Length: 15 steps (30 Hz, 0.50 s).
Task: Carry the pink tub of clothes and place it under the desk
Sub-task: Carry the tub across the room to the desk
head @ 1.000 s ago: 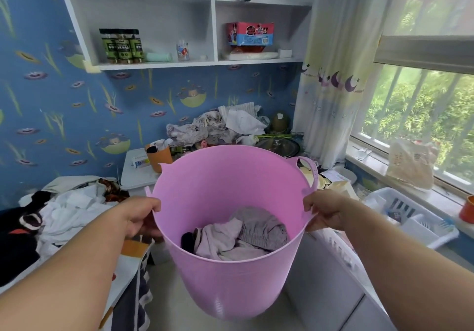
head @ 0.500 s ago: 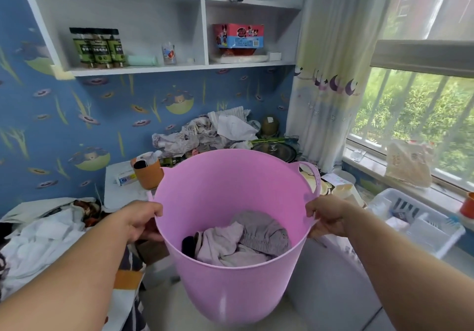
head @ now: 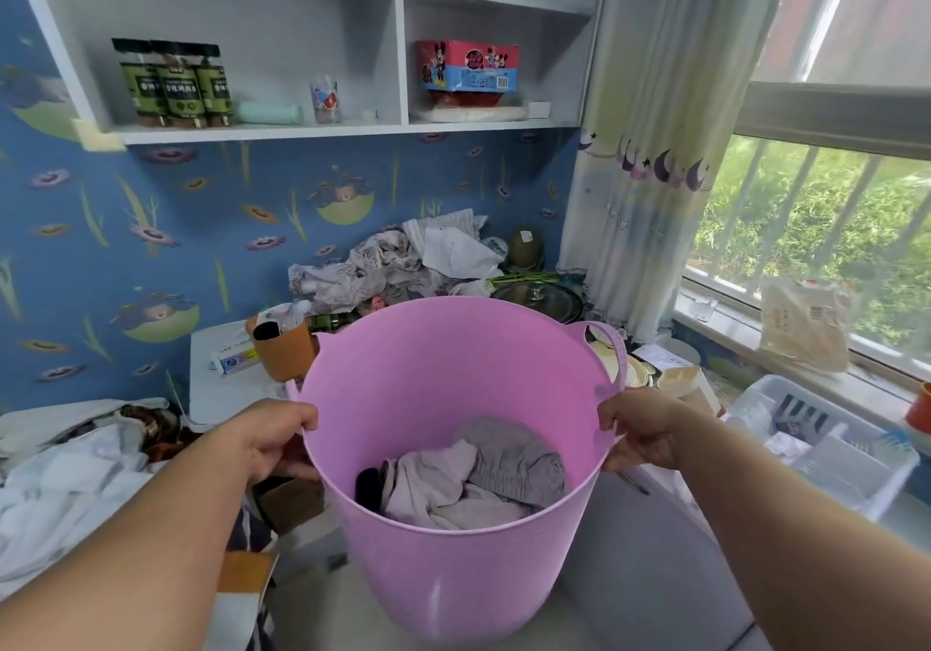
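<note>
The pink tub [head: 443,363] hangs in the air in front of me, held up by both hands. Pale pink and grey clothes [head: 473,474] lie crumpled at its bottom. My left hand [head: 267,436] grips the rim on the tub's left side, and my right hand [head: 642,428] grips the rim on the right, just below a loop handle. The white desk [head: 216,378] stands behind the tub against the blue wall, its top crowded with things. The space beneath the desk is hidden by the tub.
On the desk sit an orange cup [head: 282,348], a heap of cloth [head: 393,262] and a glass pot lid [head: 536,297]. Laundry [head: 65,479] is piled at the left. A white basket [head: 826,444] stands at the right under the window. Wall shelves [head: 302,131] hang above.
The view has shifted closer to the desk and slightly leftward. The tub stays held at the same height between both hands.
</note>
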Each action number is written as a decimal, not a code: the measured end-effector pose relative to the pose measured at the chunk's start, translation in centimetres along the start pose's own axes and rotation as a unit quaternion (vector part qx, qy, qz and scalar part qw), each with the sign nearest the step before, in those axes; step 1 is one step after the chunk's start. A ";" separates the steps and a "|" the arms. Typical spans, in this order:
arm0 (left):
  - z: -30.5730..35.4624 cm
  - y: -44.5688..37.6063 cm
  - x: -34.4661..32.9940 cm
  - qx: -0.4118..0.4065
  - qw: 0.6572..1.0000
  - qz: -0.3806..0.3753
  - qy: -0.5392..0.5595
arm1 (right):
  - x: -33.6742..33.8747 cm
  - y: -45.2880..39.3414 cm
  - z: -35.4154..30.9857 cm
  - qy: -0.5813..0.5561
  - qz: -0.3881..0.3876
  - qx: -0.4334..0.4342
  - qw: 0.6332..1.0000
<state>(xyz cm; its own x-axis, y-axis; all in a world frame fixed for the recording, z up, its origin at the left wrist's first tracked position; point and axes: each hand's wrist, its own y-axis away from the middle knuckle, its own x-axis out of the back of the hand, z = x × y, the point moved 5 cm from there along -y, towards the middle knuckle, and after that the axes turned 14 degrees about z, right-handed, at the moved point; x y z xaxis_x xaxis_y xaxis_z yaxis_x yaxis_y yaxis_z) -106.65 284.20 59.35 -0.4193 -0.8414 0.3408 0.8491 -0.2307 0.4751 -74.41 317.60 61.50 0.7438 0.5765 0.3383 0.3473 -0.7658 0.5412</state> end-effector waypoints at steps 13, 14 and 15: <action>0.4 -2.6 -2.4 0.016 1.000 0.006 -0.007 | -1.3 -6.0 0.5 -0.019 -0.005 -0.010 1.000; 0.3 -2.7 -2.8 0.018 1.000 0.009 -0.008 | -1.4 -6.5 0.6 -0.019 -0.008 -0.011 1.000; 0.1 -2.9 -3.1 0.020 1.000 0.013 -0.007 | -1.5 -7.2 0.8 -0.021 -0.012 -0.015 1.000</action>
<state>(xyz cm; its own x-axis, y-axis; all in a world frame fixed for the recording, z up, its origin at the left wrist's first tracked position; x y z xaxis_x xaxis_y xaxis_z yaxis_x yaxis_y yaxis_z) -107.82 287.48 57.01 -0.4019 -0.8401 0.3641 0.8463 -0.1890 0.4981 -77.56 322.05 56.52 0.7588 0.5818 0.2927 0.3491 -0.7427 0.5715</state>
